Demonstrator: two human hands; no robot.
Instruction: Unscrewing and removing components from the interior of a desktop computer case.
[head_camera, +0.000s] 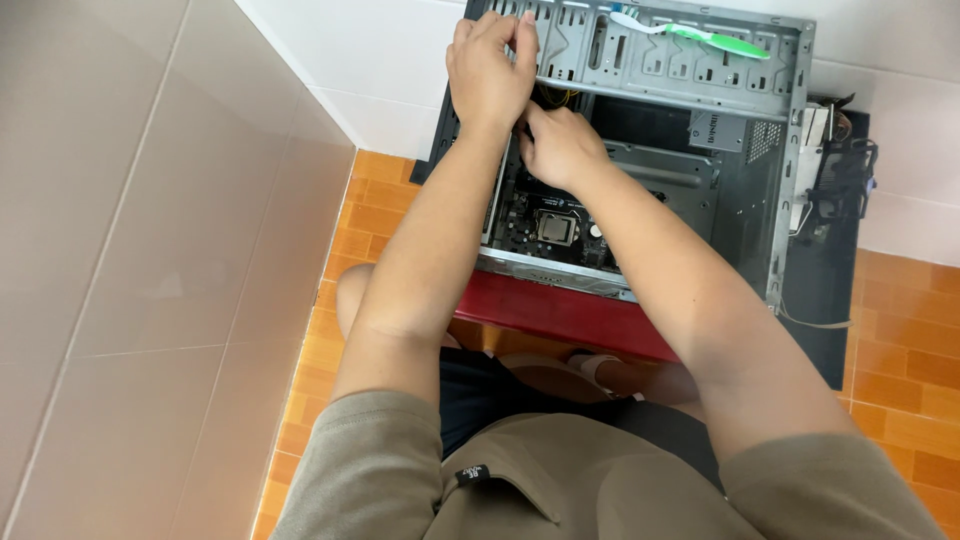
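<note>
In the head view, an open computer case (700, 150) was seen at upper centre, lying on the orange floor (900, 380). The left hand (490, 65) was curled on its metal frame edge; the right hand (558, 145) was closed inside, its grasp hidden. The case was judged heavy, stiff, sharp-edged, best gripped by the frame; the circuit board (550, 228) was judged fragile. A green toothbrush (715, 38) lay on top.

Both bare forearms stretch forward; the left hand (488, 72) curls its fingers closed, the right hand (556, 146) just below, fingers bent.
</note>
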